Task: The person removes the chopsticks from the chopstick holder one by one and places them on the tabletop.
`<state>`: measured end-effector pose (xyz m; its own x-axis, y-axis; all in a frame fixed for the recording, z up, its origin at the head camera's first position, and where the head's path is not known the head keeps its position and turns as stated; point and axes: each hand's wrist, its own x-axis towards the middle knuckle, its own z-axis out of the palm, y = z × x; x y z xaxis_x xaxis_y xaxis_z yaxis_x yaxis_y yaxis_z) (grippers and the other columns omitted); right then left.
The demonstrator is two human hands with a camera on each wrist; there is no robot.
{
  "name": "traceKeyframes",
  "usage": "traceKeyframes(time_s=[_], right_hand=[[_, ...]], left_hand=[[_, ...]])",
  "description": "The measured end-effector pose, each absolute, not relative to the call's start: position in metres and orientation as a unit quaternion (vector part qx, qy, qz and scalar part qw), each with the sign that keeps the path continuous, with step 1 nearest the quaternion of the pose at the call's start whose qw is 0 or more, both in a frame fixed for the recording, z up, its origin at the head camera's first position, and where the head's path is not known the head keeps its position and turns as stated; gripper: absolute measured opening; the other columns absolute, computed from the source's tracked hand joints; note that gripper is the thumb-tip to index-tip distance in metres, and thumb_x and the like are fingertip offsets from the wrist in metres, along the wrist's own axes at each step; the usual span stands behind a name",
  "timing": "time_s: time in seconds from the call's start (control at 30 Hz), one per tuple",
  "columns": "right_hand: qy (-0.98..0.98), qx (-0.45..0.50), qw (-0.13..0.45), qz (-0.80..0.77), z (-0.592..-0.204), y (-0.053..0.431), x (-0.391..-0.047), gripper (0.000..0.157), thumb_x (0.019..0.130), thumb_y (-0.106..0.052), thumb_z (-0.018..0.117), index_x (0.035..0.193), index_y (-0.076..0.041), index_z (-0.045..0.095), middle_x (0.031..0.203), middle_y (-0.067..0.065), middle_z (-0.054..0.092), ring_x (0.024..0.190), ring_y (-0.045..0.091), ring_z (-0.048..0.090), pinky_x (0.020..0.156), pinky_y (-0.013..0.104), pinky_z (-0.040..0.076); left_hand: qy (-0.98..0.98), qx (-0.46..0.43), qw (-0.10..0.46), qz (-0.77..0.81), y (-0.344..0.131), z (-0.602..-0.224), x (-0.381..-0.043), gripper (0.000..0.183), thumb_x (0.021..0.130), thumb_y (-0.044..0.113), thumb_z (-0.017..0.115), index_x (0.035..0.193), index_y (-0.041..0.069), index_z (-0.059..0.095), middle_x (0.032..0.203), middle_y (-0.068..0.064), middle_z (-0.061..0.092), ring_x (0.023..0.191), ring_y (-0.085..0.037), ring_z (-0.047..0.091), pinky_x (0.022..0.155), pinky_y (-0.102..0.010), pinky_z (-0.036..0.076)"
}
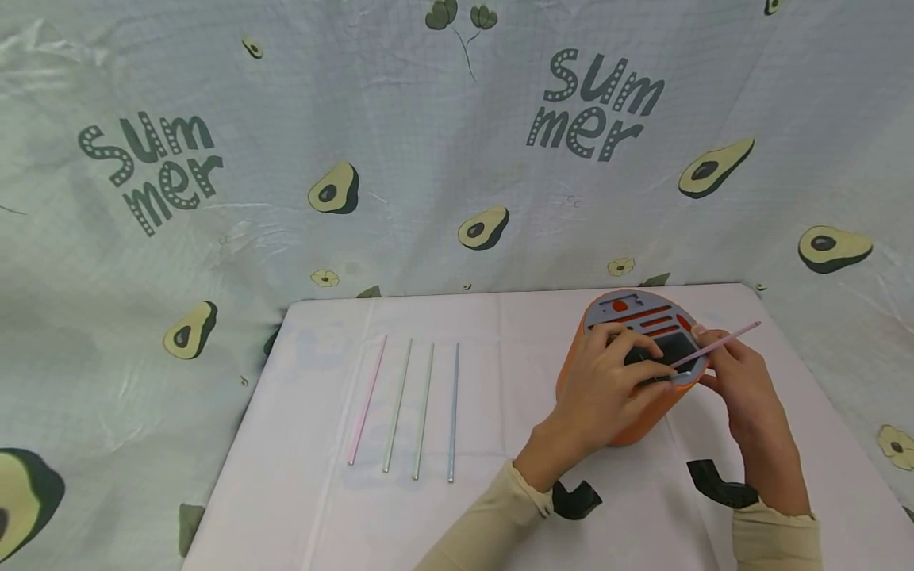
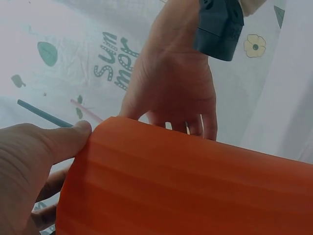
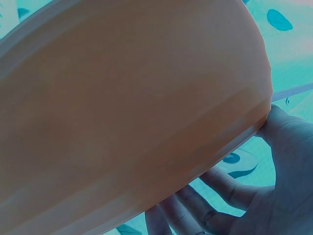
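An orange, ridged container (image 1: 631, 412) with a grey slotted face (image 1: 646, 301) leans at the table's right. Over that face, my left hand (image 1: 607, 381) pinches a thin blue stick (image 2: 44, 112) between thumb and finger, its thumb tip close to the container's edge. My right hand (image 1: 750, 388) holds the container from the right, with thumb near the rim and fingers (image 3: 205, 210) along its side. A pink stick (image 1: 735, 336) slants out across the face, passing near the right thumb. The inner ends of both sticks are partly hidden.
On the table (image 1: 321, 381), left of the container, lie a separate pink stick (image 1: 367, 400), two green sticks (image 1: 397, 404) and another blue stick (image 1: 454, 412), roughly parallel. A printed cloth (image 1: 414, 143) hangs behind.
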<state>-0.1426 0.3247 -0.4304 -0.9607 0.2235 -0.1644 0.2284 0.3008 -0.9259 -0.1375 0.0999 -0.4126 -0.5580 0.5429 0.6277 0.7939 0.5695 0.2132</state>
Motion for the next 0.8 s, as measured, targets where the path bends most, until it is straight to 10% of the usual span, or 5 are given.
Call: traceKeyframes(time_s=[0.8], right_hand=[[0.804,0.138,0.005,-0.579,-0.432,0.325,-0.143,0.032,0.106,-0.056,0.047,0.118,-0.03,0.061,0.104,-0.023,0.054,0.099,0.002,0.051,0.074,0.008,0.052]], left_hand=[[-0.782,-0.385,0.311,-0.379,0.088,-0.387,-0.133,0.015,0.104,0.024,0.066,0.11,0.013,0.074,0.113,0.003,0.074,0.116,-0.009,0.065,0.114,-0.014,0.039]])
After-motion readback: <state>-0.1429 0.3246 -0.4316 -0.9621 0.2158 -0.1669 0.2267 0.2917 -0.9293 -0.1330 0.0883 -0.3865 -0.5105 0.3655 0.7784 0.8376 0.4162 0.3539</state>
